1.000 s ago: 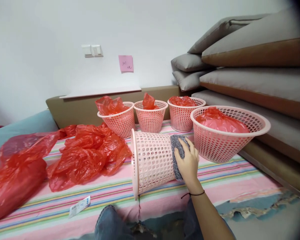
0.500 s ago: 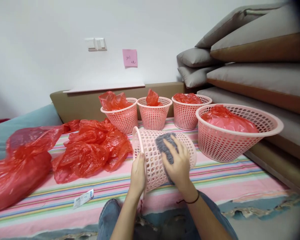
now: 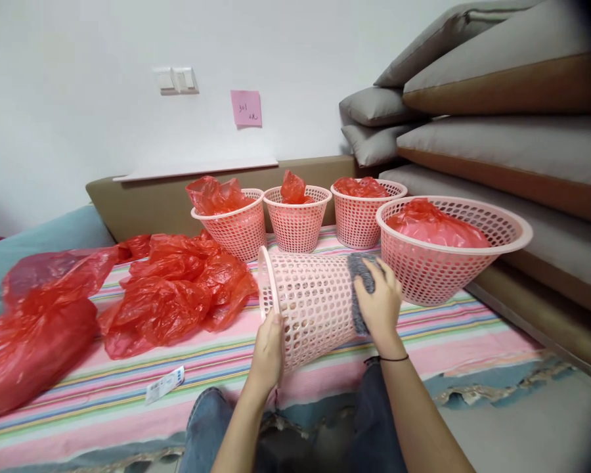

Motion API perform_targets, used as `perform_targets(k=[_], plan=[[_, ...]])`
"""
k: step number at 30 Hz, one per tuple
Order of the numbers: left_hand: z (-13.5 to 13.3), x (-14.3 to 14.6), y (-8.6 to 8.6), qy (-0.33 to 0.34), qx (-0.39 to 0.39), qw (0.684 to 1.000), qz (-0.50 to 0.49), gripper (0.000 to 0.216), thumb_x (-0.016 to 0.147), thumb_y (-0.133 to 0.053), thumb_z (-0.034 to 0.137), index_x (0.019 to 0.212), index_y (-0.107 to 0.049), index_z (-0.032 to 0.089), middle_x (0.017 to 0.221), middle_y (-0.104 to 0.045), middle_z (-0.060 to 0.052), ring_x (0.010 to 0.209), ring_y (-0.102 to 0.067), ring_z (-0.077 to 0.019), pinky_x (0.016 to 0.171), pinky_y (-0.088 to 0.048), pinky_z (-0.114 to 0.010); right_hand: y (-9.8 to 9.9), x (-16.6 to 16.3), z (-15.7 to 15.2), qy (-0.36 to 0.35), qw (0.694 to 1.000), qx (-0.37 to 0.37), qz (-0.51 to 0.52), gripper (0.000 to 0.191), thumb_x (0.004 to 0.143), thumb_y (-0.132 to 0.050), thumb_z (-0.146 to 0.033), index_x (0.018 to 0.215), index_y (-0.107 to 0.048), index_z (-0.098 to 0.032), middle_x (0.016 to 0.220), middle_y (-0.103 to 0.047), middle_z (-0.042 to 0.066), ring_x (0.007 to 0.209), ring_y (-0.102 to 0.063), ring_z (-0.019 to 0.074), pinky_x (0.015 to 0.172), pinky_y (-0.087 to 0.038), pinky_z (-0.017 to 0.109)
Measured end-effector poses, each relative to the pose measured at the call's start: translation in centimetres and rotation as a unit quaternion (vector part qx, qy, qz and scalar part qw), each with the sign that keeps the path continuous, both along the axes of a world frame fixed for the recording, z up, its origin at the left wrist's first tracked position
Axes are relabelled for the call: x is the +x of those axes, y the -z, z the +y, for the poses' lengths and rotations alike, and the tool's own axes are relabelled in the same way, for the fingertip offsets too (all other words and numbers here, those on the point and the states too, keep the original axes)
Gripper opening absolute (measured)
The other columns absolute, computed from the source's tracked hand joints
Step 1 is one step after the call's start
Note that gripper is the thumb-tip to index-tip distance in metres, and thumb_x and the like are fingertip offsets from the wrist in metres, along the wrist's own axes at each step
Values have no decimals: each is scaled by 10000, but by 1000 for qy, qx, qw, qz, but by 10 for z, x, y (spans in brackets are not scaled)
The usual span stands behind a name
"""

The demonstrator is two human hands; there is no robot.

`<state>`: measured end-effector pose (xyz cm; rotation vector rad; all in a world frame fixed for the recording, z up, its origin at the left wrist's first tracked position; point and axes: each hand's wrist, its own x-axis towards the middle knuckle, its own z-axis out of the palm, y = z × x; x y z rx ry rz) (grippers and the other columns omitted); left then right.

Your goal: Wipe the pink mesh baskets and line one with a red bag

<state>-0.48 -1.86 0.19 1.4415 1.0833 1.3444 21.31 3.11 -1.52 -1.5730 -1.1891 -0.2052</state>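
Observation:
A pink perforated plastic basket (image 3: 315,305) lies on its side in front of me, its mouth toward the left and its base toward the right. My left hand (image 3: 268,348) grips the rim at the near side, the fingers partly hidden inside. Near the base end, my right hand (image 3: 381,299) presses a dark grey cloth (image 3: 358,295) against the basket's side wall. The fingers of that hand are bent over the cloth, and part of it shows beside the palm.
Behind stand several pink baskets (image 3: 298,220) with red plastic bags inside. Crumpled red bags (image 3: 162,305) and a filled red bag (image 3: 39,355) lie left, near a white label (image 3: 165,385). Grey cushions (image 3: 512,151) are stacked right. A striped cloth (image 3: 217,368) covers the surface.
My right hand has slid the grey cloth rightward along the basket, from its middle to its base end. My left hand keeps its hold on the rim. The view has shifted slightly.

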Motion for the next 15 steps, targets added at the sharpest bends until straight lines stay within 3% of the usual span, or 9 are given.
perform_targets(k=[4, 7, 11, 15], plan=[[-1, 1, 1, 5, 5, 1000, -12, 570, 914, -440, 659, 1077, -676, 167, 1162, -714, -118, 1148, -627, -275, 1050, -437, -385, -23, -70, -31, -153, 981, 42, -114, 401, 877, -549, -277, 1261, -664, -288, 1444, -548, 43, 1279, -478, 294, 1080, -392, 497], [-2, -1, 3, 3, 23, 1000, -11, 548, 928, -443, 624, 1131, -667, 167, 1199, -698, -124, 1207, -596, -283, 1093, -401, -405, -32, -92, -42, -199, 968, 50, -147, 431, 874, -559, -265, 1293, -641, -324, 1473, -523, 4, 1280, -474, 283, 1071, -405, 464], [-8, -2, 5, -8, 28, 999, 41, 542, 950, -396, 590, 1164, -635, 153, 1122, -705, -127, 1133, -624, -298, 1034, -445, -447, -18, -45, -22, -115, 990, 22, -80, 404, 892, -517, -289, 1269, -658, -244, 1413, -572, 73, 1252, -515, 284, 1075, -408, 475], [-29, -3, -13, -129, 111, 975, 144, 408, 956, -470, 437, 1275, -531, 190, 1190, -665, -117, 1104, -631, -269, 971, -487, -449, 5, 12, -1, -11, 1000, 11, 6, 434, 889, -485, -342, 1240, -674, -172, 1351, -594, 151, 1215, -552, 304, 1046, -428, 497]])
